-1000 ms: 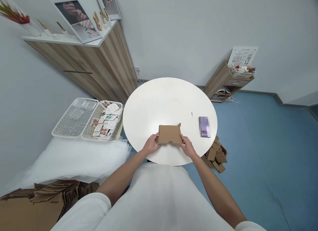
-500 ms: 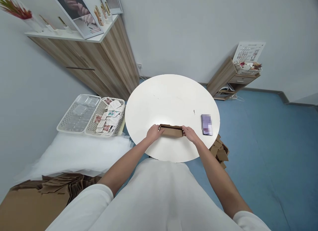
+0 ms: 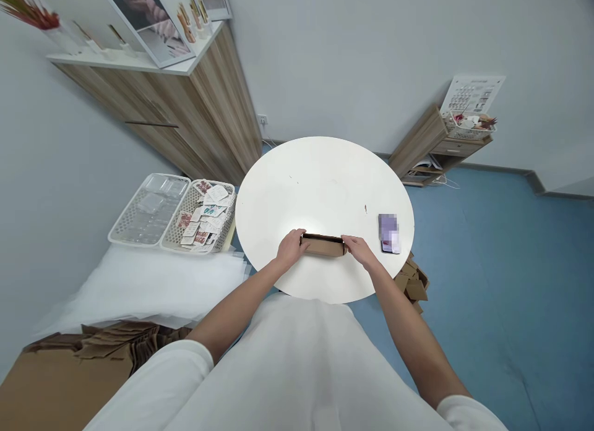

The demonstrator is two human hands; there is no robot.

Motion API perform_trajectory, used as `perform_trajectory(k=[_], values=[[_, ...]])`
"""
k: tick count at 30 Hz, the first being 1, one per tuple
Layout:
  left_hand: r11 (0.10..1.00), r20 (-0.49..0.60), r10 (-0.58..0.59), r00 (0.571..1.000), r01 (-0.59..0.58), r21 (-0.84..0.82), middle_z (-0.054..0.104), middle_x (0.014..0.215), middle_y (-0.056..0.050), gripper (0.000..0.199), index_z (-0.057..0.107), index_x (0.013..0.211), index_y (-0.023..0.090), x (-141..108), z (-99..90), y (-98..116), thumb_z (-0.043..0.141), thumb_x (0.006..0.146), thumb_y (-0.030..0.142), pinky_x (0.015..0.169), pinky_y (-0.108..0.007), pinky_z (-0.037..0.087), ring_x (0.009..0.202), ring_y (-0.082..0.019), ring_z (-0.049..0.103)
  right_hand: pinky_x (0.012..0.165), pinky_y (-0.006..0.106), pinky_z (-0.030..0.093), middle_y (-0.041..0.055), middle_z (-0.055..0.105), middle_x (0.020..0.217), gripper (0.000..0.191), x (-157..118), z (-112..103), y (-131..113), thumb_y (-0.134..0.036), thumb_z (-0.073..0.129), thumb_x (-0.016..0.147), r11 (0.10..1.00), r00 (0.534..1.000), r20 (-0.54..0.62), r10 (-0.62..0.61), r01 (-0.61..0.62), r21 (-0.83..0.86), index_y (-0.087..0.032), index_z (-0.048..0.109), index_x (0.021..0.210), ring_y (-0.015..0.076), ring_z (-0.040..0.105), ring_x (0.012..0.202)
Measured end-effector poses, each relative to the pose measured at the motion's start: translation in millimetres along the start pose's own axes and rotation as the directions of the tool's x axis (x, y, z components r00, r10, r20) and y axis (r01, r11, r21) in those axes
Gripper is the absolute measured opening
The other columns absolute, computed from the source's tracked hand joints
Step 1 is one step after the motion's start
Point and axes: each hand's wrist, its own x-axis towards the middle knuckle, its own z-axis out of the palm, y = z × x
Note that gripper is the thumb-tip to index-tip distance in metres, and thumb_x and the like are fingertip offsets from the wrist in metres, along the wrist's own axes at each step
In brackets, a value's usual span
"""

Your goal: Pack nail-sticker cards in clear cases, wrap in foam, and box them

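Since one second ago, the cardboard box [image 3: 323,248] has rotated: its broad panel then faced the camera; a narrow side now faces it, with a dark, slot-like opening along the upper edge. The tab that projected near the right hand [image 3: 359,250] is no longer visible. Since half a second ago, the box attitude is nearly unchanged; the whole view has shifted slightly.

Hand state: the left hand [image 3: 290,249] is clamped on the left end of the box, thumb across the near side. The right hand is clamped on the opposite end, fingers at the upper corner; its thumb contact is not clearly shown.

Box location: directly between the two hands, over the near part of the round table [image 3: 320,177]. Whether its underside bears on the table cannot be determined.

Effect on the work: the rotation presents the opening between the hands. This is judged to be a folding or handling step on the box; closure of its flaps cannot be confirmed.

Adjacent items: the phone [image 3: 388,234], partly pixelated, lies to the right of the right hand, apart from it. The card basket [image 3: 227,216] stands well left of the left hand.
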Motion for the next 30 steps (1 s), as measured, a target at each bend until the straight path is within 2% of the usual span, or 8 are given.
perform_trajectory(k=[3, 7, 10, 14, 19, 24, 27, 30], values=[[1.0, -0.005, 0.018, 1.0, -0.018, 0.003, 0.054, 0.086, -0.004, 0.029, 0.051, 0.106, 0.019, -1, 0.4, -1, 0.051, 0.079, 0.028, 0.07, -0.03, 0.042, 0.08, -0.019, 0.052, 0.055, 0.024, 0.032, -0.0016, 0.049, 0.059, 0.034, -1, 0, 1, -0.051, 0.046, 0.072, 0.999, 1.0, 0.005, -0.003, 0.002, 0.052, -0.02, 0.059, 0.067, 0.0118, 0.041, 0.059], [0.999, 0.015, 0.033, 0.999, -0.033, -0.021, 0.053, 0.084, -0.005, 0.036, 0.051, 0.11, 0.018, -4, -1.8, -1, 0.05, 0.079, 0.036, 0.07, -0.03, 0.042, 0.078, -0.018, 0.052, 0.06, 0.026, 0.036, 0.0, 0.056, 0.065, 0.034, 1, 0, 4, -0.047, 0.05, 0.071, 0.994, 1.0, -0.014, 0.02, -0.019, 0.103, -0.02, 0.066, 0.084, 0.0135, 0.047, 0.064], [0.997, 0.04, 0.03, 0.999, -0.027, -0.075, 0.051, 0.084, -0.005, 0.042, 0.049, 0.114, 0.018, -8, -4.5, 1, 0.041, 0.083, 0.045, 0.07, -0.03, 0.042, 0.077, -0.018, 0.051, 0.065, 0.028, 0.039, 0.0014, 0.06, 0.075, 0.038, 2, 1, 7, -0.045, 0.052, 0.071, 0.992, 0.999, -0.015, 0.038, -0.036, 0.125, -0.021, 0.065, 0.097, 0.0142, 0.05, 0.068], [0.99, 0.068, 0.033, 0.997, -0.024, -0.138, 0.048, 0.084, -0.005, 0.045, 0.049, 0.115, 0.019, -13, -6.7, 3, 0.025, 0.089, 0.045, 0.072, -0.03, 0.041, 0.079, -0.017, 0.049, 0.074, 0.031, 0.04, 0.0034, 0.061, 0.097, 0.044, 3, 3, 12, -0.044, 0.052, 0.072, 0.985, 0.998, -0.013, 0.058, -0.055, 0.161, -0.023, 0.059, 0.11, 0.0157, 0.053, 0.079], [0.982, 0.076, -0.001, 0.997, 0.016, -0.191, 0.045, 0.083, -0.005, 0.046, 0.047, 0.119, 0.018, -15, -3.4, 2, 0.02, 0.09, 0.041, 0.074, -0.03, 0.04, 0.08, -0.017, 0.047, 0.077, 0.033, 0.041, 0.0042, 0.059, 0.108, 0.047, 0, 6, 18, -0.042, 0.053, 0.072, 0.983, 0.999, -0.014, 0.047, -0.044, 0.179, -0.025, 0.056, 0.115, 0.0176, 0.052, 0.087], [0.966, 0.094, 0.001, 0.996, 0.023, -0.259, 0.043, 0.083, -0.004, 0.044, 0.044, 0.123, 0.018, -15, 2.3, -5, 0.029, 0.088, 0.041, 0.075, -0.029, 0.04, 0.078, -0.016, 0.046, 0.077, 0.033, 0.042, 0.0025, 0.06, 0.096, 0.049, 1, 8, 25, -0.036, 0.055, 0.068, 0.986, 0.999, -0.036, 0.015, -0.009, 0.168, -0.024, 0.055, 0.116, 0.016, 0.052, 0.082], [0.954, 0.134, -0.026, 0.991, 0.064, -0.292, 0.041, 0.081, -0.002, 0.042, 0.044, 0.122, 0.02, -16, 5.2, -8, 0.035, 0.085, 0.039, 0.071, -0.028, 0.04, 0.072, -0.014, 0.044, 0.076, 0.032, 0.042, 0.0013, 0.059, 0.089, 0.045, 4, 9, 32, -0.032, 0.054, 0.066, 0.986, 0.999, -0.01, 0.033, -0.031, 0.166, -0.024, 0.058, 0.111, 0.016, 0.053, 0.081], [0.94, 0.154, -0.057, 0.986, 0.105, -0.326, 0.041, 0.08, -0.002, 0.04, 0.048, 0.118, 0.021, -17, 8.3, -10, 0.041, 0.082, 0.038, 0.071, -0.028, 0.04, 0.072, -0.014, 0.043, 0.081, 0.034, 0.041, 0.0028, 0.059, 0.098, 0.044, 8, 8, 40, -0.032, 0.053, 0.065, 0.982, 0.996, 0.004, 0.088, -0.087, 0.168, -0.024, 0.059, 0.108, 0.0183, 0.053, 0.089]])
